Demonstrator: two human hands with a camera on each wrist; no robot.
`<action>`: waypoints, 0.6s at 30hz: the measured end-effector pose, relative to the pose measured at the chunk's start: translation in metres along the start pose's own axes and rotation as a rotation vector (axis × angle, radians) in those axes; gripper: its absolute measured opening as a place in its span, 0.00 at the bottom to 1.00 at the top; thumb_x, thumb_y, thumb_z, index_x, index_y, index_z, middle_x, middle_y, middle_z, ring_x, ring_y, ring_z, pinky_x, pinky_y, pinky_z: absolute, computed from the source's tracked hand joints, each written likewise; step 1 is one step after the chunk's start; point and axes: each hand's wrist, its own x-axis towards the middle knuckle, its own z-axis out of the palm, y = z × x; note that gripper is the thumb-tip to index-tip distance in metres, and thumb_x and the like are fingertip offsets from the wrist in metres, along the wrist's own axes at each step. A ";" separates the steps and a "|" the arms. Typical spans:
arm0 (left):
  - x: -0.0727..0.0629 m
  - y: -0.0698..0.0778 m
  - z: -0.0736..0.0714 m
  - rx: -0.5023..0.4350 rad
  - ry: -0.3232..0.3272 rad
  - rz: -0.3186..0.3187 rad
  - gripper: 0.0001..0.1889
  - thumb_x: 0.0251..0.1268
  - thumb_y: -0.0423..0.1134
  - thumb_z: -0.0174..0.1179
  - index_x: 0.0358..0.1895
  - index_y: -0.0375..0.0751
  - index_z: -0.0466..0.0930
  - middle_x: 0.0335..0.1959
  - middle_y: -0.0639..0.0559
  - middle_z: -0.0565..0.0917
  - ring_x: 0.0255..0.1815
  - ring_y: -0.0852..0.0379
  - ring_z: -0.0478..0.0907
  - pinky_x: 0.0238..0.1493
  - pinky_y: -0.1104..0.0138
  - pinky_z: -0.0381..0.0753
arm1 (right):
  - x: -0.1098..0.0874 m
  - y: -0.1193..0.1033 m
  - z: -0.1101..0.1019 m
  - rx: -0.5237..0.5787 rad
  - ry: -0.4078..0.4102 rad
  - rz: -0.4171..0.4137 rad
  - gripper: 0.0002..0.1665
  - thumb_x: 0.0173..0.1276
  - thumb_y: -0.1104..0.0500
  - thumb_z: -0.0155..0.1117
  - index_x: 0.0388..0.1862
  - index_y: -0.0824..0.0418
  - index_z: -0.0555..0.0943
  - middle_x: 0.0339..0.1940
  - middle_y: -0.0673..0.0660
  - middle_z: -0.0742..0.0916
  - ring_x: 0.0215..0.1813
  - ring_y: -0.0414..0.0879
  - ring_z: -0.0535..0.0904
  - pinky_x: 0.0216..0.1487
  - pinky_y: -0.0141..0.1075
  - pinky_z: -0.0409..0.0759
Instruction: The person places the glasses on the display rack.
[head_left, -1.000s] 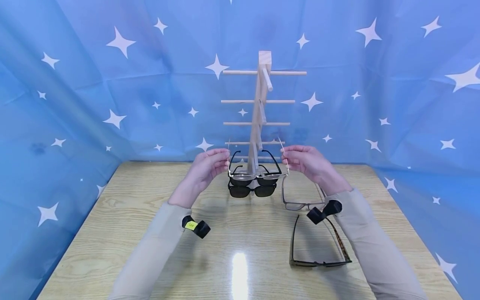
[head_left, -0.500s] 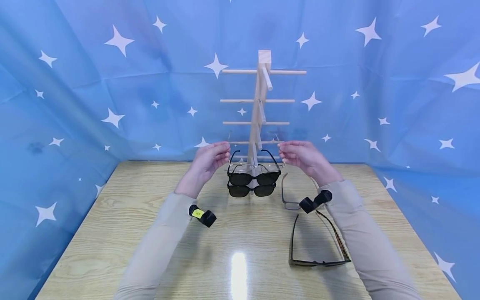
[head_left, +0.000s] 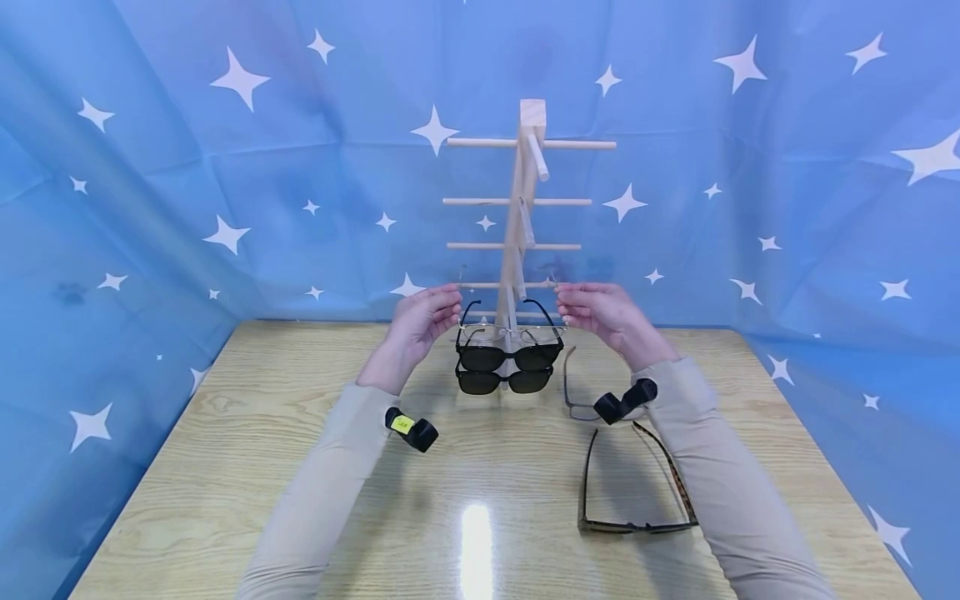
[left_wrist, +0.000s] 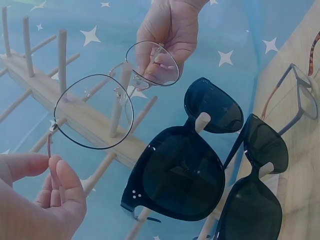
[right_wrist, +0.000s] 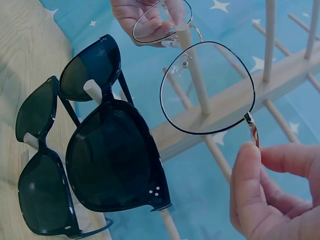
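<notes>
At the wooden rack, just above the upper dark sunglasses, the thin-rimmed glasses lie crosswise between both hands, the left hand pinching one temple and the right hand the other, about equally near, with the bridge beside a peg, contact unclear.

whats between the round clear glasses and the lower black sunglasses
The upper black sunglasses, on a peg above the lower pair and below the round glasses, as the head view shows.
</notes>
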 end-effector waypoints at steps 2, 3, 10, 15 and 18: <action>0.000 -0.001 0.000 0.009 -0.003 0.002 0.18 0.62 0.23 0.54 0.56 0.25 0.70 0.24 0.50 0.81 0.21 0.62 0.76 0.28 0.76 0.79 | 0.000 0.001 -0.001 0.009 0.005 0.000 0.09 0.68 0.71 0.54 0.33 0.62 0.81 0.24 0.55 0.84 0.26 0.41 0.81 0.29 0.27 0.81; 0.001 -0.001 0.000 0.013 -0.005 0.004 0.20 0.62 0.23 0.54 0.58 0.24 0.68 0.24 0.51 0.81 0.21 0.62 0.77 0.28 0.76 0.79 | 0.001 0.002 -0.001 0.015 0.009 0.001 0.09 0.68 0.71 0.54 0.33 0.62 0.81 0.24 0.55 0.84 0.26 0.41 0.81 0.29 0.27 0.81; 0.001 -0.004 -0.002 0.029 0.007 -0.005 0.08 0.62 0.23 0.55 0.43 0.33 0.76 0.24 0.50 0.81 0.23 0.62 0.78 0.30 0.75 0.79 | 0.003 0.005 -0.001 0.027 0.047 -0.006 0.06 0.67 0.71 0.56 0.37 0.65 0.80 0.25 0.56 0.85 0.26 0.41 0.82 0.29 0.26 0.81; 0.001 -0.005 -0.001 0.045 0.025 -0.005 0.07 0.61 0.23 0.55 0.41 0.33 0.76 0.24 0.50 0.81 0.22 0.61 0.78 0.30 0.75 0.80 | 0.003 0.007 -0.001 0.027 0.058 -0.020 0.06 0.66 0.71 0.56 0.40 0.67 0.78 0.24 0.55 0.85 0.26 0.40 0.82 0.29 0.26 0.81; 0.002 -0.005 -0.001 0.062 0.040 -0.011 0.06 0.61 0.23 0.56 0.40 0.33 0.77 0.23 0.51 0.81 0.22 0.62 0.78 0.29 0.75 0.79 | 0.003 0.008 -0.001 0.027 0.059 -0.024 0.05 0.66 0.72 0.56 0.39 0.67 0.77 0.23 0.55 0.85 0.25 0.40 0.82 0.29 0.26 0.81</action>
